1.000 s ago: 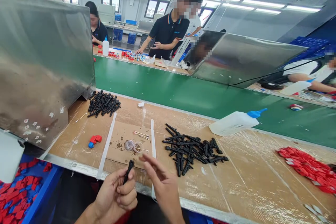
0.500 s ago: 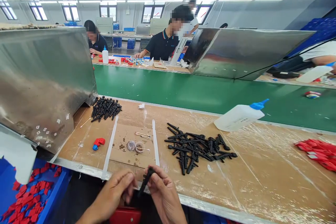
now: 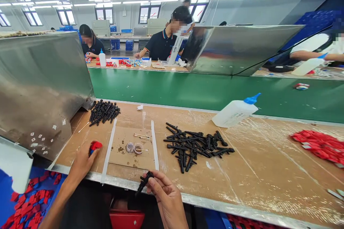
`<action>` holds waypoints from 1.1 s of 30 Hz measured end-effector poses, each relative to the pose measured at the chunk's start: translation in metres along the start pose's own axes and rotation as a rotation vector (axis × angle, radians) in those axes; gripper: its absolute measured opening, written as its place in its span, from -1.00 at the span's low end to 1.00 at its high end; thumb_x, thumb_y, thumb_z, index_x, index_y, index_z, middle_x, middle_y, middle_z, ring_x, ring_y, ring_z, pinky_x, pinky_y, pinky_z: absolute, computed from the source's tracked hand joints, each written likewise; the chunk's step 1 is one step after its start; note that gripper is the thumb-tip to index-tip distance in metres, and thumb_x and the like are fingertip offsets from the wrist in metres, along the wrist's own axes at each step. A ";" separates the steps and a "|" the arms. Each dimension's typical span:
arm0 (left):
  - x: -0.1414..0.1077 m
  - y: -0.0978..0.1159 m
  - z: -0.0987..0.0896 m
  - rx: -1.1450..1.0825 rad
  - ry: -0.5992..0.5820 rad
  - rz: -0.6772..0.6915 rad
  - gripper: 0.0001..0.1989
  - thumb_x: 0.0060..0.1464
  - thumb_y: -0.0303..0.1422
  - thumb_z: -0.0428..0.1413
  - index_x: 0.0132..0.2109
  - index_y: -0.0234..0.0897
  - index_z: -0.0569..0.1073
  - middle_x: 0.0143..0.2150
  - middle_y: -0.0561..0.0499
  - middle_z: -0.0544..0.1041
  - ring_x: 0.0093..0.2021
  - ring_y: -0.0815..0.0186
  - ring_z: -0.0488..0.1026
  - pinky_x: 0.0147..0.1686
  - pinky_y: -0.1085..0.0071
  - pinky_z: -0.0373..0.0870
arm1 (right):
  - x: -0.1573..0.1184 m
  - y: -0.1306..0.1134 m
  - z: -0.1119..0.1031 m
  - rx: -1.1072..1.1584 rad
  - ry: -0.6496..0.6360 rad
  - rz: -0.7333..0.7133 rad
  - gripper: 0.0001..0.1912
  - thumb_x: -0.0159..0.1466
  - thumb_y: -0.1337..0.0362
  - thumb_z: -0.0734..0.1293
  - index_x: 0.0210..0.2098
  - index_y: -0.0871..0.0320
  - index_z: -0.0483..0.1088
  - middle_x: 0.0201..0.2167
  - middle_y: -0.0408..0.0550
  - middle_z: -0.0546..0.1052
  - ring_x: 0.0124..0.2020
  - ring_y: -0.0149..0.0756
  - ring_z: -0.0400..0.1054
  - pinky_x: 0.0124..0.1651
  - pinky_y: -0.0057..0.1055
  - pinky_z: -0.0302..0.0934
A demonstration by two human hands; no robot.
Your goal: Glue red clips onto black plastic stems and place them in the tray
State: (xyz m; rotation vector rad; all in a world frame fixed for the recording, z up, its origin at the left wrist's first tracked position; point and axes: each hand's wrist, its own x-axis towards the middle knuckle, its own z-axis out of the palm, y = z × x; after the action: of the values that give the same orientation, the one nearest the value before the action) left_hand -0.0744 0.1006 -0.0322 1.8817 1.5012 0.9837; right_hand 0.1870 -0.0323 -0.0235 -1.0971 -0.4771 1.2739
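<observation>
My left hand (image 3: 84, 159) is on the left part of the bench, its fingers closed round a red and blue plastic part (image 3: 95, 146). Between the thumb and fingers of my right hand (image 3: 165, 189), at the bench's front edge, is a black plastic stick-shaped part (image 3: 143, 183), tilted with its lower end to the left. Beyond it lies a brown board (image 3: 120, 162) with two small round dishes, one of them the open dish (image 3: 138, 149) with a cotton swab across it. To the right spreads a loose pile of black parts (image 3: 188, 143).
A second black pile (image 3: 104, 112) sits beside the metal panel (image 3: 45, 93). A white bottle with blue nozzle (image 3: 233, 112) leans by the green belt (image 3: 161, 87). Red parts (image 3: 319, 146) lie far right. A blue bin (image 3: 51, 204) is lower left. People work across the belt.
My left hand has moved away from the black part, left and forward, and taken hold of the red and blue part. My right hand still holds the black part. The view has shifted slightly.
</observation>
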 end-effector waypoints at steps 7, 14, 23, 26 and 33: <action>-0.021 0.034 0.000 -0.857 -0.044 -0.383 -0.63 0.09 -0.09 0.20 -0.13 -0.20 0.27 -0.60 0.26 0.25 -0.72 0.54 0.12 -0.71 0.62 -0.05 | -0.003 0.004 0.003 -0.016 -0.020 -0.018 -0.67 0.04 0.14 0.55 -0.26 0.17 0.57 -0.40 0.02 0.64 -0.45 -0.30 0.46 -0.39 -0.42 0.35; -0.046 0.085 0.026 -1.348 -0.077 -0.527 -0.70 0.17 -0.18 0.16 -0.05 -0.29 0.43 -0.52 0.18 0.20 -0.63 0.55 0.06 -0.59 0.57 0.07 | -0.004 0.014 0.010 -0.067 -0.065 -0.057 -0.68 0.06 0.13 0.54 -0.24 0.17 0.57 -0.38 0.01 0.64 -0.47 -0.30 0.47 -0.36 -0.38 0.42; -0.065 0.110 0.063 -1.449 -0.179 -0.529 -0.72 0.18 -0.18 0.15 -0.04 -0.25 0.46 -0.33 0.01 0.44 -0.27 0.32 0.41 -0.25 0.41 0.36 | -0.015 0.011 0.026 -0.182 -0.098 -0.151 -0.77 0.10 0.21 0.52 -0.25 0.15 0.57 -0.29 0.04 0.66 -0.27 -0.14 0.57 -0.17 -0.30 0.49; -0.069 0.113 0.069 -1.432 -0.142 -0.542 -0.75 0.16 -0.20 0.17 -0.08 -0.25 0.46 -0.23 -0.03 0.51 -0.20 0.28 0.47 -0.15 0.36 0.39 | -0.015 0.014 0.028 -0.216 -0.080 -0.196 -0.78 0.11 0.24 0.51 -0.24 0.15 0.56 -0.23 0.06 0.66 -0.23 -0.13 0.58 -0.16 -0.31 0.49; -0.075 0.118 0.071 -1.427 -0.150 -0.559 -0.74 0.20 -0.20 0.11 -0.10 -0.28 0.52 -0.16 -0.08 0.56 -0.04 0.18 0.48 0.00 0.32 0.37 | -0.016 0.019 0.027 -0.235 0.001 -0.260 -0.80 0.08 0.28 0.52 -0.27 0.13 0.57 -0.22 0.04 0.66 -0.28 -0.18 0.59 -0.23 -0.42 0.51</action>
State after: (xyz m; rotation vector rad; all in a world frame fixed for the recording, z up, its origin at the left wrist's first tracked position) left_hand 0.0428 0.0023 0.0019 0.4598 0.6985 1.0965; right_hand 0.1511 -0.0385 -0.0232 -1.1870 -0.7576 1.0066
